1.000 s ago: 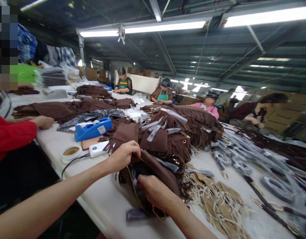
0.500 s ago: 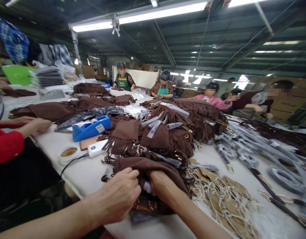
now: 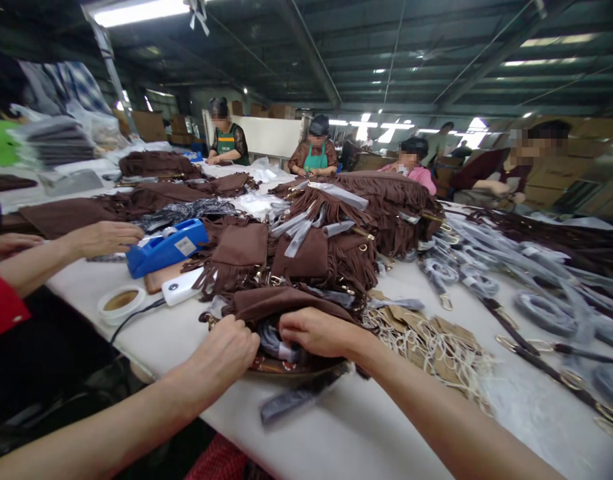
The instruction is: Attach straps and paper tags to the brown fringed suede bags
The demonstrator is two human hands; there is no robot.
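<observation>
We log the brown fringed bag [image 3: 281, 302] on the white table [image 3: 346, 420], mouth toward us, likely for access. Left hand [image 3: 225, 348]: fingers clamped on its rim, seemingly steadying it. Right hand [image 3: 317, 331]: fingers bunched beside the wrapped coil [image 3: 269, 339] inside; grip, we cannot tell.

Factory workshop vibes

Pretty clearly a factory floor: bare metal roof [image 3: 366, 53], tube light [image 3: 141, 12], folks in green aprons [image 3: 316, 161] around a big worktable [image 3: 381, 427], heaped fringed brown bags [image 3: 386, 193], cardboard boxes [image 3: 146, 125] behind.
</observation>
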